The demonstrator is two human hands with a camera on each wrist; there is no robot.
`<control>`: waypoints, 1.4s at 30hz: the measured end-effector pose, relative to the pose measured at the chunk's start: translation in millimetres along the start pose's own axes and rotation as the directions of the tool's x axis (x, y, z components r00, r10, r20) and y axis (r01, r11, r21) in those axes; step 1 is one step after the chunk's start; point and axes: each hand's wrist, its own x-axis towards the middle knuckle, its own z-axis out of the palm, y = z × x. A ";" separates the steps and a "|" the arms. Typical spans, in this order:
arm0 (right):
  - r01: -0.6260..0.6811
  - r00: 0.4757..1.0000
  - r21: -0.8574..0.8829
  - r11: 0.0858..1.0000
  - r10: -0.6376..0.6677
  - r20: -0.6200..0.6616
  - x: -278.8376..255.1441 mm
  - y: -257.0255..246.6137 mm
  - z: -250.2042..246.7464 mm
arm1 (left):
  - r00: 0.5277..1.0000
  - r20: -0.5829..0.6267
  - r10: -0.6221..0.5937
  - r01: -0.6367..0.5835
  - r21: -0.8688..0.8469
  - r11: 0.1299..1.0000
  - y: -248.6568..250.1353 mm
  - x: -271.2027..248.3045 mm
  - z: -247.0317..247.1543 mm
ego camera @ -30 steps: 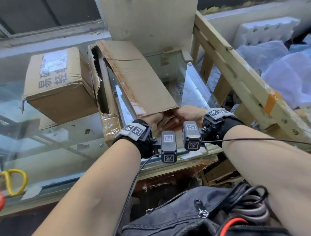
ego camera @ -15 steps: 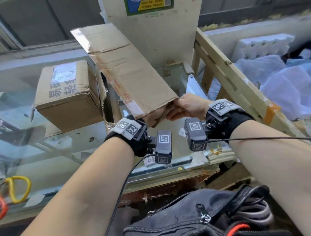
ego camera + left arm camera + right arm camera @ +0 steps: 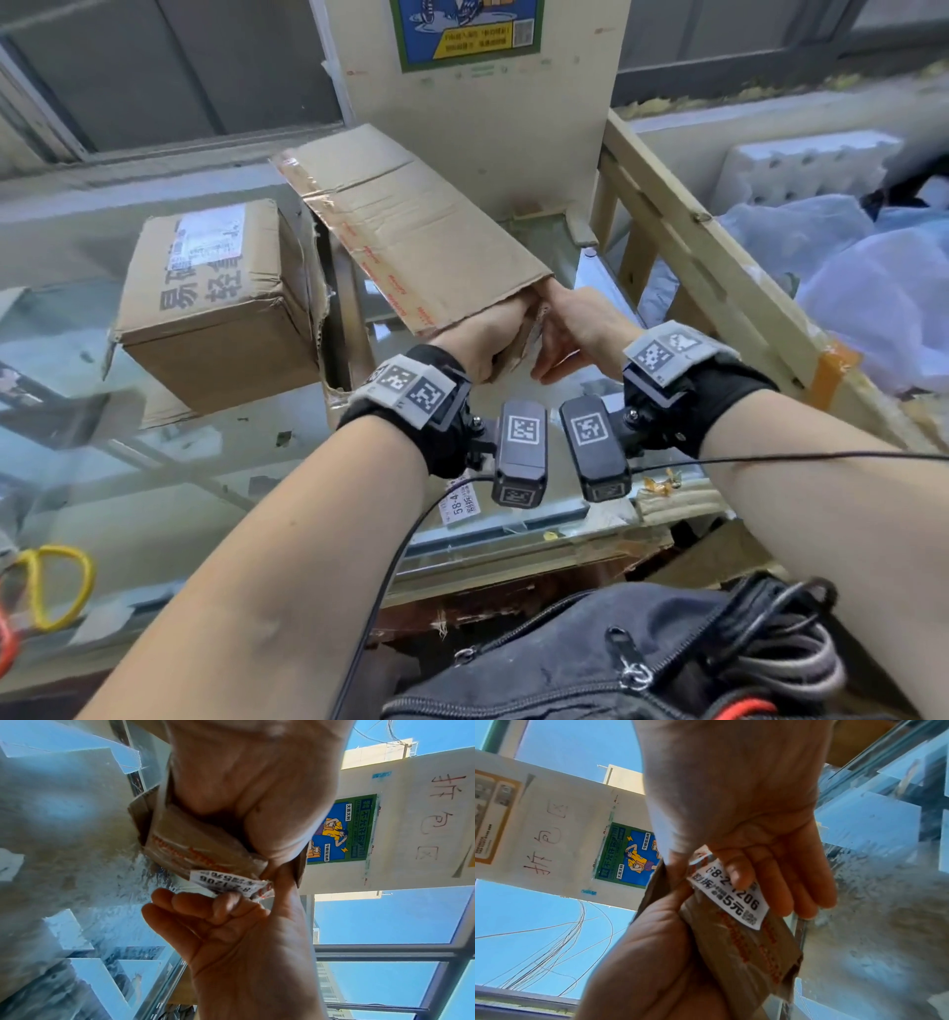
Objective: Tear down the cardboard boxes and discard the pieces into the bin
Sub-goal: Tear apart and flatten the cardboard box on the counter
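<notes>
We're gripping the flattened box (image 3: 411, 231) end in the left hand (image 3: 493, 339), right hand (image 3: 580, 329) fingers loosely spread at its white label (image 3: 731, 898), likely to tear it

You lifted the flat cardboard piece (image 3: 411, 231) up off the surface and tipped its far end higher. Your right hand (image 3: 575, 329) let its fingers go loose against the white label (image 3: 731, 898).
</notes>
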 end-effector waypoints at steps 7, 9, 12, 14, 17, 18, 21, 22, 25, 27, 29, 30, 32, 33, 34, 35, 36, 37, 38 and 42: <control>0.041 0.999 -0.058 0.997 -0.040 0.017 0.9 -0.2 -3.2 | 0.998 -0.020 -0.054 0.051 -0.115 0.992 1.0 5.1 1.3; 0.060 0.998 -0.067 0.996 -0.059 0.017 2.3 -0.8 -3.3 | 0.998 -0.011 -0.057 0.055 -0.120 0.991 1.4 8.8 -1.9; 0.121 0.992 0.031 0.992 -0.122 0.041 4.8 1.3 -6.0 | 0.997 0.012 -0.078 0.079 -0.167 0.983 3.4 11.9 -6.1; 0.159 0.982 0.136 0.978 -0.170 0.077 5.7 3.8 -10.6 | 0.997 0.017 -0.069 0.071 -0.189 0.979 1.1 14.6 -5.5; 0.159 0.969 0.207 0.965 -0.193 0.155 6.6 8.4 -15.3 | 0.999 -0.019 -0.044 0.038 -0.225 0.974 -5.8 17.7 -3.7; 0.154 0.964 0.221 0.963 -0.195 0.180 6.0 9.7 -15.3 | 0.999 -0.007 -0.039 0.036 -0.248 0.968 -8.1 18.5 -4.2; 0.142 0.957 0.265 0.954 -0.200 0.208 5.2 10.7 -12.2 | 0.999 0.011 -0.047 0.048 -0.298 0.953 -5.7 13.1 -9.4; 0.140 0.956 0.274 0.952 -0.202 0.212 4.8 10.8 -11.3 | 0.998 0.026 -0.050 0.056 -0.320 0.946 -4.9 11.8 -11.7; 0.117 0.946 0.290 0.950 -0.196 0.259 4.4 10.1 -10.0 | 0.997 0.053 -0.056 0.070 -0.341 0.937 -5.8 5.5 -15.4; 0.093 0.952 0.297 0.950 -0.172 0.253 4.3 8.8 -9.2 | 0.998 0.048 -0.047 0.060 -0.348 0.936 -3.6 1.9 -14.5; 0.091 0.967 0.264 0.960 -0.149 0.208 4.3 2.7 -8.3 | 0.999 0.040 -0.034 0.045 -0.316 0.948 2.8 -5.5 -10.9; 0.093 0.973 0.240 0.966 -0.140 0.183 4.7 -2.3 -8.6 | 1.000 0.012 -0.021 0.023 -0.256 0.966 5.8 -9.1 -10.1; 0.096 0.984 0.215 0.972 -0.125 0.129 4.3 -11.9 -12.0 | 0.994 -0.085 0.063 -0.064 -0.003 0.998 7.3 -11.7 -11.2; 0.101 0.987 0.218 0.971 -0.125 0.099 3.7 -15.7 -14.6 | 0.983 -0.130 0.128 -0.107 0.156 0.982 6.4 -11.1 -13.9; 0.112 0.989 0.219 0.969 -0.131 0.074 3.4 -18.3 -17.0 | 0.970 -0.156 0.188 -0.138 0.286 0.948 4.9 -9.2 -17.9; 0.129 0.988 0.210 0.969 -0.144 0.058 2.2 -20.5 -18.6 | 0.958 -0.175 0.227 -0.157 0.345 0.925 3.8 -7.9 -21.8; 0.148 0.985 0.200 0.968 -0.162 0.052 0.9 -21.8 -18.5 | 0.950 -0.192 0.248 -0.167 0.359 0.918 2.6 -6.9 -25.3; 0.168 0.982 0.200 0.965 -0.182 0.057 -1.3 -22.8 -17.7 | 0.942 -0.204 0.268 -0.187 0.347 0.919 1.9 -6.3 -27.9; 0.184 0.977 0.210 0.960 -0.201 0.066 -2.2 -22.7 -16.6 | 0.935 -0.198 0.294 -0.221 0.321 0.921 2.9 -7.2 -28.8; 0.168 0.961 0.281 0.945 -0.221 0.168 -4.9 -20.2 -18.0 | 0.923 -0.140 0.358 -0.324 0.221 0.920 3.1 -13.6 -29.9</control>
